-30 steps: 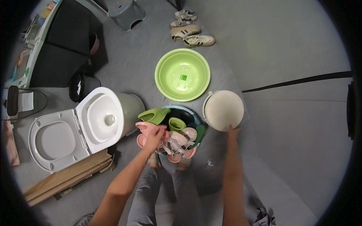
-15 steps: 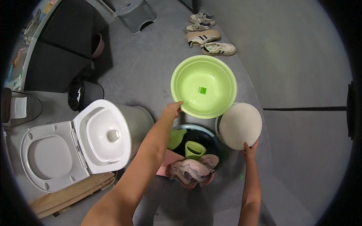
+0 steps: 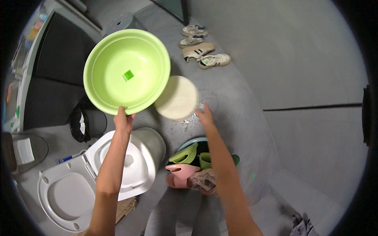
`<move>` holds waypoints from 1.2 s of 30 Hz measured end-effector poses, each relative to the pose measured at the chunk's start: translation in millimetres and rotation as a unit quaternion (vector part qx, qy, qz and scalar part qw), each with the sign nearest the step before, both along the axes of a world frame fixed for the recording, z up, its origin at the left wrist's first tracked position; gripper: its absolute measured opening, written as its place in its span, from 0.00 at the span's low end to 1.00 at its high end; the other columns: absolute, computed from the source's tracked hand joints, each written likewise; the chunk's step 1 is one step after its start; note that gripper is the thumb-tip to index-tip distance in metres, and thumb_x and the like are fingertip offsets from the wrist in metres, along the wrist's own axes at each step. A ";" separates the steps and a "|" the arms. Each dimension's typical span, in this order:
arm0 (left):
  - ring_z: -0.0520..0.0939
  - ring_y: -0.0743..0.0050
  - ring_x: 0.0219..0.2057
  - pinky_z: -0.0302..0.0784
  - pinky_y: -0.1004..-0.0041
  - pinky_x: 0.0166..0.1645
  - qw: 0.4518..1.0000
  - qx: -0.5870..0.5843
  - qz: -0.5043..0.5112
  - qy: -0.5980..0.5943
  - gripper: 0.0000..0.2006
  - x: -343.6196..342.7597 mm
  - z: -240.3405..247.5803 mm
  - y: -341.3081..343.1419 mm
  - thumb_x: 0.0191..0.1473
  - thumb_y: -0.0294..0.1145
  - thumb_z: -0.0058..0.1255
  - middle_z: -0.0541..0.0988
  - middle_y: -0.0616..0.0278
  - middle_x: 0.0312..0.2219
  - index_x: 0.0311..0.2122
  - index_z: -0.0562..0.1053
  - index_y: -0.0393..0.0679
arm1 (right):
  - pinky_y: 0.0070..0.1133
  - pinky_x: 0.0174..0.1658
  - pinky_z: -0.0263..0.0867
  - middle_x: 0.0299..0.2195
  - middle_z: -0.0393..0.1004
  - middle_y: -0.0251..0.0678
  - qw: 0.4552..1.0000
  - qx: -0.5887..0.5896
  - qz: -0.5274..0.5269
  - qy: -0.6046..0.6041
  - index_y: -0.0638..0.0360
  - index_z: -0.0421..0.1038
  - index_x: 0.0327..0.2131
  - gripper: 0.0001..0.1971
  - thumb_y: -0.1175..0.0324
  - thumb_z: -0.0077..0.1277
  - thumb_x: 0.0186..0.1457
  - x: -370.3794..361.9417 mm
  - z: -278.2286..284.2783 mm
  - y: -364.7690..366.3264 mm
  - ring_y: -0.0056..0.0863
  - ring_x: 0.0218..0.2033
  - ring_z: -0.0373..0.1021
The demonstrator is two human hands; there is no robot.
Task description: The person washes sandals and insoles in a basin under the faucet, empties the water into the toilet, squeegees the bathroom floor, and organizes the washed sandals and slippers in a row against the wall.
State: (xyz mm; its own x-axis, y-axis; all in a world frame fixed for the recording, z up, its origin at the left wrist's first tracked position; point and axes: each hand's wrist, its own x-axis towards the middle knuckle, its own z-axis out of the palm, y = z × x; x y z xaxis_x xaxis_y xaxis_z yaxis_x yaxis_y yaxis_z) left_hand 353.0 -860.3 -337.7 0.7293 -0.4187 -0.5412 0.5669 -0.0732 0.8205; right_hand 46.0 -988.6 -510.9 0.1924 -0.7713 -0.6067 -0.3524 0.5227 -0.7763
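A light green plastic basin (image 3: 147, 88) with a small green sticker hangs above the floor at the left. My left hand (image 3: 124, 120) grips its near rim, thumb inside. Right of the basin is a white round-topped piece (image 3: 178, 98), perhaps a stool or a lidded bucket, its left edge partly behind the basin. My right hand (image 3: 205, 116) is by its right edge, slightly blurred, fingers apart; whether they touch it I cannot tell. Nearer me, green slippers (image 3: 187, 154), pink slippers (image 3: 182, 171) and pale pink shoes (image 3: 202, 180) sit in or against a blue-rimmed basin (image 3: 193, 141), partly hidden by my right forearm.
A white toilet (image 3: 147, 177) with its seat raised stands at the left. Behind it are a black-lined bin (image 3: 80, 128) and a dark cabinet (image 3: 59, 70). Several sneakers (image 3: 202, 51) line the far wall. Water (image 3: 189, 120) lies on the floor between my hands.
My left hand has lifted the green basin up and to the left. The white round-topped piece has shifted left and away from me, and my right hand has moved that way too.
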 end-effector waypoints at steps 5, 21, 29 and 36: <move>0.75 0.67 0.23 0.70 0.72 0.21 0.996 0.056 -0.059 0.034 0.13 -15.4 28.5 25.4 0.49 0.30 0.40 0.73 0.55 0.28 0.39 0.66 0.33 | 0.29 0.42 0.64 0.55 0.54 0.40 0.938 0.122 -0.084 -0.314 0.55 0.43 0.59 0.38 0.47 0.45 0.52 63.4 143.7 63.8 0.33 0.47 0.62; 0.71 0.75 0.39 0.67 0.77 0.43 0.694 0.139 -0.703 0.076 0.28 -435.0 27.4 92.9 0.52 0.35 0.48 0.71 0.62 0.36 0.56 0.55 0.39 | 0.16 0.12 0.54 0.24 0.66 0.37 0.639 0.105 -0.761 -0.031 0.59 0.63 0.39 0.13 0.72 0.46 0.47 -334.3 148.3 444.4 0.23 0.14 0.59; 0.75 0.79 0.35 0.69 0.80 0.34 0.645 0.152 -0.745 0.069 0.17 -463.4 -46.8 189.1 0.54 0.34 0.45 0.75 0.64 0.34 0.48 0.65 0.39 | 0.21 0.25 0.63 0.33 0.65 0.40 0.407 0.162 -0.897 -0.066 0.65 0.62 0.40 0.12 0.73 0.46 0.51 -352.7 43.6 546.9 0.29 0.27 0.63; 0.75 0.74 0.37 0.72 0.77 0.42 0.652 0.157 -0.731 0.125 0.16 -521.4 -19.1 240.9 0.53 0.30 0.44 0.74 0.60 0.36 0.47 0.65 0.37 | 0.23 0.34 0.66 0.37 0.64 0.40 0.736 0.289 -0.597 0.133 0.61 0.58 0.49 0.18 0.74 0.44 0.53 -437.4 13.9 683.1 0.30 0.33 0.64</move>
